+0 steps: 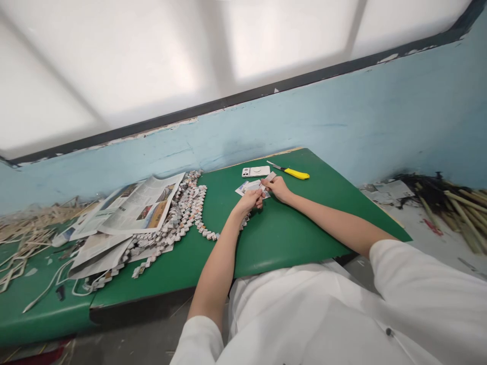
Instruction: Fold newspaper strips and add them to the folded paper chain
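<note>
Both hands meet over the green table, fingers pinched on a small folded strip of newspaper [270, 177]. My left hand [251, 200] is closed on the strip's near end, and my right hand [278, 187] grips it on the right. Beneath them lie flat cut pieces of printed paper [240, 189]. A chain of folded paper links [208, 234] curves across the table and passes behind my left forearm. Just beyond the hands rests a white phone [256, 171], face down. To its right is a yellow-handled knife [297, 174].
Newspaper sheets [142, 205] and a heap of folded paper chains [182, 215] cover the left part of the green table [281, 238]. Farther left lie pale strips [23, 243] and a white cable [45, 293]. Bamboo sticks [466, 213] lie on the floor at right.
</note>
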Demonstrator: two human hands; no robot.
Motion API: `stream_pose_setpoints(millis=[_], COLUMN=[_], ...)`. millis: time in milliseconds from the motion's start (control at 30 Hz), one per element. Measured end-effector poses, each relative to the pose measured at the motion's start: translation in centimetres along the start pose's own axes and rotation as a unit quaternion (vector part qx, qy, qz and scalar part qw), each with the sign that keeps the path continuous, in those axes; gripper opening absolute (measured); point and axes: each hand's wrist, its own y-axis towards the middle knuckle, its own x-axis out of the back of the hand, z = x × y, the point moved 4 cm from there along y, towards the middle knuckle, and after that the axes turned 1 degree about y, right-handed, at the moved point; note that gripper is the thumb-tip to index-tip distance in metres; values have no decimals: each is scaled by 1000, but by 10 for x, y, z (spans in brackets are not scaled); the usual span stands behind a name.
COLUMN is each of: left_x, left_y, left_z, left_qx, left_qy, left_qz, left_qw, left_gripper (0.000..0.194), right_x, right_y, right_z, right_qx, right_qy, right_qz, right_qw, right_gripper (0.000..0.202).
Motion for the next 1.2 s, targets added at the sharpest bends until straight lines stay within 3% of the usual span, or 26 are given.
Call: stream_pose_setpoints(millis=[100, 333, 733, 1200], left_x=[0, 6, -4, 3], left_y=[0, -2, -10, -6], left_z=[0, -6, -14, -7], left_qx=[10, 30, 58, 23], left_qy=[-6, -41, -146, -90], left_qz=[-5, -66, 4, -20], left_qw=[1000, 996, 988, 995], left_gripper=[42, 53, 34, 34], right_x=[7, 8, 4, -2], right_y=[5, 5, 2, 1], right_z=[-1, -4, -1, -5], right_qx=[12, 18, -1, -18], right_qy=[35, 74, 69, 90], right_qz=[-48, -51, -29, 23], right_qw=[998, 996, 997, 996], right_gripper=[55, 55, 57, 61])
